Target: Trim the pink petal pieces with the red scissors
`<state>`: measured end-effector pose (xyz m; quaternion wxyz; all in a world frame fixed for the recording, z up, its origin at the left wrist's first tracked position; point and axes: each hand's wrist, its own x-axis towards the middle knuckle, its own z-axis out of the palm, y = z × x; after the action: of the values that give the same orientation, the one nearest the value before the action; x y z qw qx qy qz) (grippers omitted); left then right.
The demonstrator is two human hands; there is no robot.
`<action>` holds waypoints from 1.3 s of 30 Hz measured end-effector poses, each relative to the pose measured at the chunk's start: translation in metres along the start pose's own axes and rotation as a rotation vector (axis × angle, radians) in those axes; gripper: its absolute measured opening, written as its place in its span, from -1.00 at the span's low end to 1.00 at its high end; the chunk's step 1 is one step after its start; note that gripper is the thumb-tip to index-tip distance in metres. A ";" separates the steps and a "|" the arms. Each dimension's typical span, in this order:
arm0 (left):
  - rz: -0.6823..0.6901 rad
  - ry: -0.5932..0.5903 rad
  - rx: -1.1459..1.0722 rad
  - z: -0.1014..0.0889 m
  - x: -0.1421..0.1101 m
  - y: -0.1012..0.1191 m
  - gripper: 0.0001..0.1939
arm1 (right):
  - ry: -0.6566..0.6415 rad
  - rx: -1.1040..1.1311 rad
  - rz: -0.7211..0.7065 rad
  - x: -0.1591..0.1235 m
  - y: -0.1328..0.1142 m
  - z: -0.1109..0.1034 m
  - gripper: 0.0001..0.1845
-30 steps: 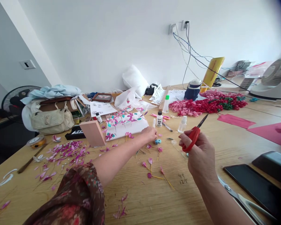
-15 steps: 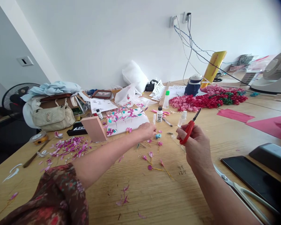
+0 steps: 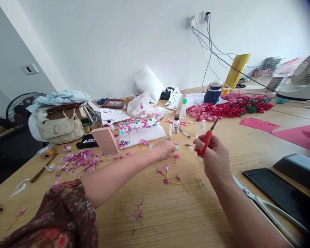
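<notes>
My right hand (image 3: 214,158) is closed round the red handles of small scissors (image 3: 207,138), whose blades point up and away. My left hand (image 3: 164,150) reaches across the wooden table (image 3: 186,213), fingers curled down at a small blue roll (image 3: 176,147); whether it grips the roll I cannot tell. Small pink flowers on thin stems (image 3: 167,174) lie just in front of both hands. Behind the left hand a white board (image 3: 142,135) carries pink and teal flowers.
Small glue bottles (image 3: 176,124) stand behind the hands. A pink block (image 3: 105,140) and scattered purple petals (image 3: 79,160) lie left. A red and pink flower pile (image 3: 229,108) is at the back right. Large scissors (image 3: 266,206) and a black tablet (image 3: 279,193) lie right.
My left hand has drawn back slightly toward me, onto the blue roll. The right hand with the scissors has drifted a little left and away. The camera has shifted slightly.
</notes>
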<state>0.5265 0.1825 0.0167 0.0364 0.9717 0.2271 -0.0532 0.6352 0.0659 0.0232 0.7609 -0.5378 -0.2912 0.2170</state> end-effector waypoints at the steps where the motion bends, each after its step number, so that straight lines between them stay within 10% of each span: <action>1: 0.012 -0.003 0.017 0.001 0.000 0.003 -0.82 | 0.000 -0.003 0.002 0.000 0.000 0.000 -0.77; 20: -0.034 0.179 -0.338 -0.023 -0.003 -0.021 -0.87 | -0.040 0.002 0.009 0.001 0.003 -0.002 -0.77; 27: -0.057 0.399 -0.788 -0.044 -0.053 -0.036 -0.84 | -0.165 0.009 0.077 0.000 0.004 0.000 -0.71; 33: -0.135 0.608 -1.495 -0.032 -0.099 -0.007 -0.86 | -0.438 0.049 0.192 -0.011 0.008 0.008 -0.66; 39: -0.168 0.703 -1.676 -0.029 -0.138 0.020 -0.87 | -0.680 0.090 0.270 -0.042 -0.006 0.023 -0.67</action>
<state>0.4151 0.1075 0.0632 0.6550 0.5677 0.2596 0.4257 0.5893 0.0528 0.0255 0.6079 -0.4345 -0.4440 0.4945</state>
